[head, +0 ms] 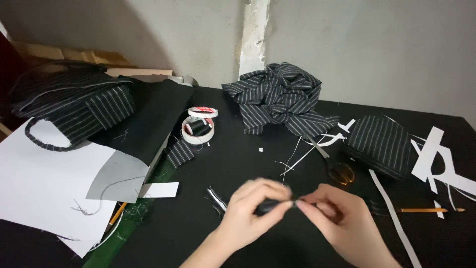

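Observation:
My left hand (250, 211) and my right hand (337, 218) meet low in the middle of the view, over a black table (248, 164). Between the fingertips of both hands is a small dark strip of fabric (270, 205), blurred by motion. My left hand pinches its left part, and my right hand pinches its right end. A short striped fabric strip (216, 197) lies on the table just left of my left hand.
A pile of black pinstriped fabric (277, 97) lies at the back. A folded striped piece (379, 144), scissors (334, 166), white paper strips (436, 159) and a pencil (429, 210) sit right. Tape rolls with a thread spool (198, 128) and white paper sheets (44, 183) are left.

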